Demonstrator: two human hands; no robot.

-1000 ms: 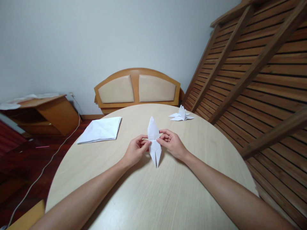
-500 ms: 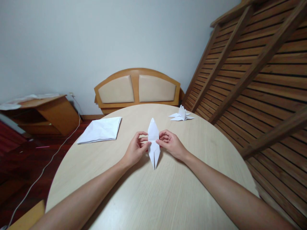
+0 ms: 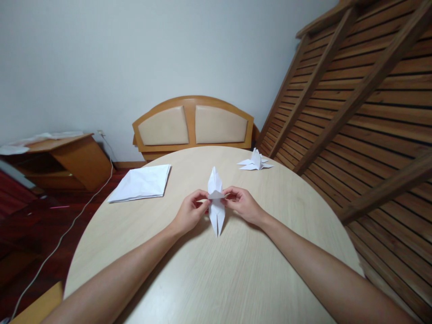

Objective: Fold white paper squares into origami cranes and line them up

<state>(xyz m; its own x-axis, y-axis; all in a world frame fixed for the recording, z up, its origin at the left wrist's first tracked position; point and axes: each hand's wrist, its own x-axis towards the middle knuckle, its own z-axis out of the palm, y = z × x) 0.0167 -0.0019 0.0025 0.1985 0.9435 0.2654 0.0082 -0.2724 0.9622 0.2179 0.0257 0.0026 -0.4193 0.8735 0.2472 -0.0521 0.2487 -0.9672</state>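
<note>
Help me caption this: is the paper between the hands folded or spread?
Folded: the paper narrows to pointed ends, the nearer one split, with a flap across its middle.

Both hands (image 3: 189, 212) pinch a folded paper (image 3: 216, 216); paper figures (image 3: 256, 162) sit beyond.

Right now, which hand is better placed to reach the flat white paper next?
Likely the left hand: nearer the flat white paper than the right hand; both hold the folded figure.
</note>
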